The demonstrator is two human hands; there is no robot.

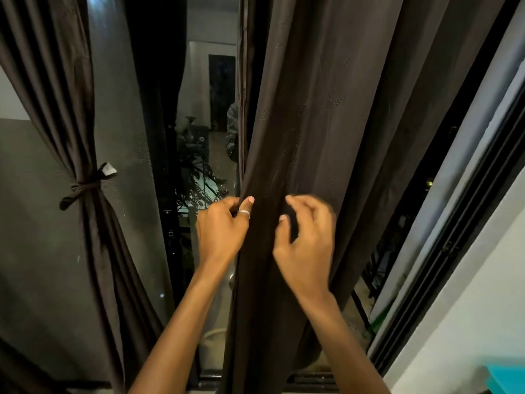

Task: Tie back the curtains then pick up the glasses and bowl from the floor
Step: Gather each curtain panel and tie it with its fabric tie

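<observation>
- Curtain panels of dark brown cloth hang at either side of a dark window, whose glass shows dim reflections.
- The left curtain is gathered at mid-height and cinched by a tie of the same dark cloth, knotted round it; below the knot the cloth flares out again.
- The right curtain hangs loose in long folds, its inner edge running down the middle of the view.
- The left hand is clamped on that inner edge, fingers curled round the cloth and thumb laid across the front; a silver ring sits on the thumb.
- The right hand lies just beside it on the front of the same curtain, fingers spread and bent; it is blurred, so whether it pinches the cloth cannot be told.
- Both bare forearms reach up from the bottom of the view.
- A black window frame slants along the right, with a pale wall beside it and a turquoise corner at the lower right.
</observation>
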